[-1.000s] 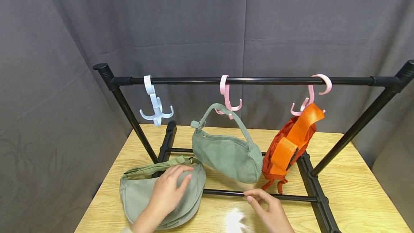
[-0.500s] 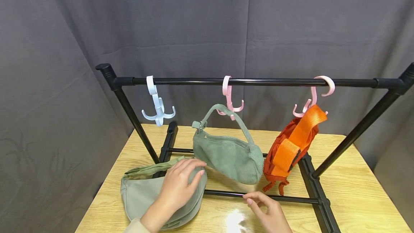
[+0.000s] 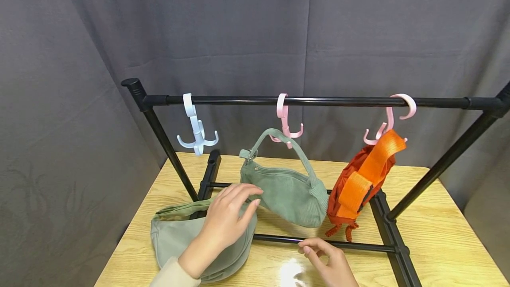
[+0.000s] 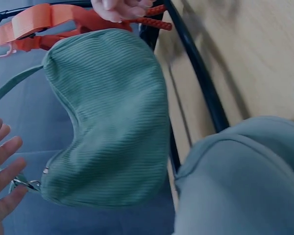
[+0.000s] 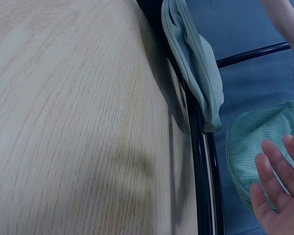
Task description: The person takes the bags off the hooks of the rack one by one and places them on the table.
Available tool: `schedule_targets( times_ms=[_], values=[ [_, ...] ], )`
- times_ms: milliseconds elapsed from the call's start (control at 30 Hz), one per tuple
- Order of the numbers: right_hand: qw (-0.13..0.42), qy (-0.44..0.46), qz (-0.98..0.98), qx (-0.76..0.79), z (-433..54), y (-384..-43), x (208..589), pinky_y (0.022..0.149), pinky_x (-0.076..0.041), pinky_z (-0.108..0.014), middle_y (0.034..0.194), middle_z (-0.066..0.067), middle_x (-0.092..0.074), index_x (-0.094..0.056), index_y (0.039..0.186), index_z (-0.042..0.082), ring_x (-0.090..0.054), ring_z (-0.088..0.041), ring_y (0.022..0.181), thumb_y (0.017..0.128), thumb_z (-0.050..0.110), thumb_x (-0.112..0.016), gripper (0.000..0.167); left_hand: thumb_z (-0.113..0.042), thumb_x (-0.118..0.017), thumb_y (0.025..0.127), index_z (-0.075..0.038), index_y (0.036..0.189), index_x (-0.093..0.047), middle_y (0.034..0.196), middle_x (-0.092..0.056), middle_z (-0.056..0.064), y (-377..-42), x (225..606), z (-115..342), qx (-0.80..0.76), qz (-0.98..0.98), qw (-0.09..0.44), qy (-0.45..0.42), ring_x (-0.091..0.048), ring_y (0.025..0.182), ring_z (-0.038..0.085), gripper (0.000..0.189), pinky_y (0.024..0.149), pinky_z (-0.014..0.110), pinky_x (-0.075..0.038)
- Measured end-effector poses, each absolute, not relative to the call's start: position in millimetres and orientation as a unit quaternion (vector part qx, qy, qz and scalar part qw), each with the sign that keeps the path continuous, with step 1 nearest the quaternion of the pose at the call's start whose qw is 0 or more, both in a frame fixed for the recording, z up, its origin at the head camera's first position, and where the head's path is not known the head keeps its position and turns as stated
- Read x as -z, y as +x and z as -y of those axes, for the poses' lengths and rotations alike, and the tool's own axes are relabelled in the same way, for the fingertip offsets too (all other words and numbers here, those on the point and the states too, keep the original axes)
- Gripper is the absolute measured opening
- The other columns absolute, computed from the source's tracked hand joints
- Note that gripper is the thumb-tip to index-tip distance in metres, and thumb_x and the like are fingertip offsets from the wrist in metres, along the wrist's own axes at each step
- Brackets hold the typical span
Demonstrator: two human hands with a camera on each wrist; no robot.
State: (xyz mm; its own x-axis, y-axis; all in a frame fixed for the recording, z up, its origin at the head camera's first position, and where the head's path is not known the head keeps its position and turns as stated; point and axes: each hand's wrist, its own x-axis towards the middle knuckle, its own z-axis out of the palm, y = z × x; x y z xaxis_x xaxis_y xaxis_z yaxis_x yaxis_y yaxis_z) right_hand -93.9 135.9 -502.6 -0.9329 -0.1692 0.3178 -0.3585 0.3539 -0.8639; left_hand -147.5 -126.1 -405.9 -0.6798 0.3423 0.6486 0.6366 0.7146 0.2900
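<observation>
Green corduroy shoulder bag (image 3: 284, 194) is hung from a pink hook (image 3: 284, 121); left hand (image 3: 229, 220) is held near the bag's buckled end, right hand (image 3: 334, 265) near its opposite end; fingers relaxed, nothing grasped.

No text, label, brand, number or sign can be read in any of the views.
</observation>
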Motion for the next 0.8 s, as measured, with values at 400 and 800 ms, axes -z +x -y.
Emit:
schedule_targets(
  times_ms=[400,800],
  values=[
    [0.088,0.201,0.810,-0.543,-129,-98,506,0.066,-0.053,-0.027,0.087,0.006,-0.072,-0.072,0.102,0.013,-0.067,-0.012,0.076,0.095,0.004,-0.064,0.014,-0.023,-0.061,0.098,-0.017,0.112,-0.071,0.111,-0.070,-0.005,-161,377,109,0.283,0.843,0.346,-0.298,-0.065,0.105,0.015,0.019,0.096,0.033,-0.049],
    [0.078,0.197,0.811,-0.545,-126,-99,505,0.066,-0.053,-0.028,0.087,0.006,-0.072,-0.072,0.103,0.008,-0.066,-0.009,0.077,0.096,0.007,-0.064,0.011,-0.021,-0.061,0.097,-0.015,0.113,-0.071,0.112,-0.070,-0.002,-171,354,95,0.271,0.822,0.356,-0.353,-0.064,0.106,0.016,0.020,0.094,0.033,-0.050]
  ],
)
